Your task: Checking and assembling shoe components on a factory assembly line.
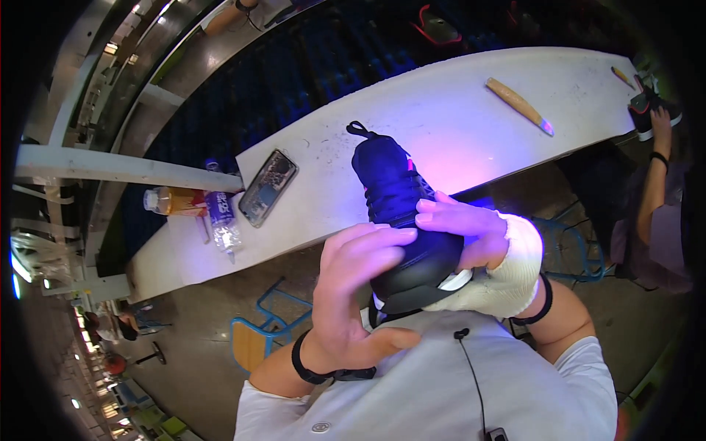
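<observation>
A black lace-up sneaker (410, 268) with a pale sole stands between my hands, its toe toward me and its heel loop over the white table. My right hand (471, 229) grips it at the right of the toe, thumb low along the side and fingers over the top. White knit fabric covers that hand's wrist and palm and leaves the fingers bare. On the left, my left hand (351, 283) is open, its fingers stretched over the toe and its thumb apart. Whether those fingertips touch the upper, I cannot tell. A purple glow lights the shoe and hands.
On the white table (323, 176) lie a phone (269, 188), a clear plastic bottle (223, 220), an orange drink bottle (175, 201) and a wooden-handled tool (518, 105). At the far right, another person's hand (660, 120) holds a dark shoe. A blue-framed stool (257, 334) stands below left.
</observation>
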{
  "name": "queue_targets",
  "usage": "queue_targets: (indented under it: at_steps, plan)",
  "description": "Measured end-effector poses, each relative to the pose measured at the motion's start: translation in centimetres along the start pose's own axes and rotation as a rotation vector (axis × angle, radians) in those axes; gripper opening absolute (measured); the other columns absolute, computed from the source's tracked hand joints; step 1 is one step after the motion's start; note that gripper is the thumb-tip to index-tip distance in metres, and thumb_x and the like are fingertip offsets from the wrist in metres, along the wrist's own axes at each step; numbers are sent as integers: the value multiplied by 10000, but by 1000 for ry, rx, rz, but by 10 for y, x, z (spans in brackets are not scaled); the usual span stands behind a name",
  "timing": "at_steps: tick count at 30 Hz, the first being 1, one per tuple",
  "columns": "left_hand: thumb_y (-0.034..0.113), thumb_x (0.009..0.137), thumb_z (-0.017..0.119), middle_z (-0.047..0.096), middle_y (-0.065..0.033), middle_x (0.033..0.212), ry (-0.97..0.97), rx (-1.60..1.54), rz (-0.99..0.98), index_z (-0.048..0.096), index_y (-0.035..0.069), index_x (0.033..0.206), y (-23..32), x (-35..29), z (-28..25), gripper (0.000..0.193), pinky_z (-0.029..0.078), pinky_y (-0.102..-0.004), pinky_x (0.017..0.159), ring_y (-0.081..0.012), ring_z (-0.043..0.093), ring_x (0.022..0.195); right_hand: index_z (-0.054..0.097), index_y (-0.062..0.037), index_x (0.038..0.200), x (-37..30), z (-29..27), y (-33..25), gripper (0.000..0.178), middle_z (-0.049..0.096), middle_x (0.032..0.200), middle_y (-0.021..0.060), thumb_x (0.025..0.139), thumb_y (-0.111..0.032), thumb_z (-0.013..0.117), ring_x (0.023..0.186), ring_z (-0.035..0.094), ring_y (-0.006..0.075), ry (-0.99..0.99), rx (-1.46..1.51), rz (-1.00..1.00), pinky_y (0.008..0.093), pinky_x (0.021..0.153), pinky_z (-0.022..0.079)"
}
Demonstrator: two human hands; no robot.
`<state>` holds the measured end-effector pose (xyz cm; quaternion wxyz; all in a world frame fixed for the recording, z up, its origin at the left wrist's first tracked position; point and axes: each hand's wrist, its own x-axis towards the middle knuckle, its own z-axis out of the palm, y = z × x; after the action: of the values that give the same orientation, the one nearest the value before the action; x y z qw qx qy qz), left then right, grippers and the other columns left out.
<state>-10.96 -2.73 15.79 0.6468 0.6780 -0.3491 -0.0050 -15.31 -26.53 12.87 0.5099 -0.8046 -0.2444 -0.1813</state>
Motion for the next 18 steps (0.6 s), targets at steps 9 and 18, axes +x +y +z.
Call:
queue_targets:
  at_steps: [9,18]
  plan:
    - [255,1140,535,740,-282,1317,19,106,-53,606,2,1288,1,6,-28,302,427,-557,1176,-431,614,1310,643,-141,967,-1,51,42,536,710,1373,205,634,-346,1010,1076,729,388,242,-141,-86,469,854,605]
    - [433,576,1046,808,-222,1179,-316,487,-69,732,-17,1186,15,20,-63,820,534,-606,1156,-396,785,1173,685,-185,1047,8,67,64,524,726,1194,112,617,-284,967,923,699,339,199,-117,-279,459,706,565]
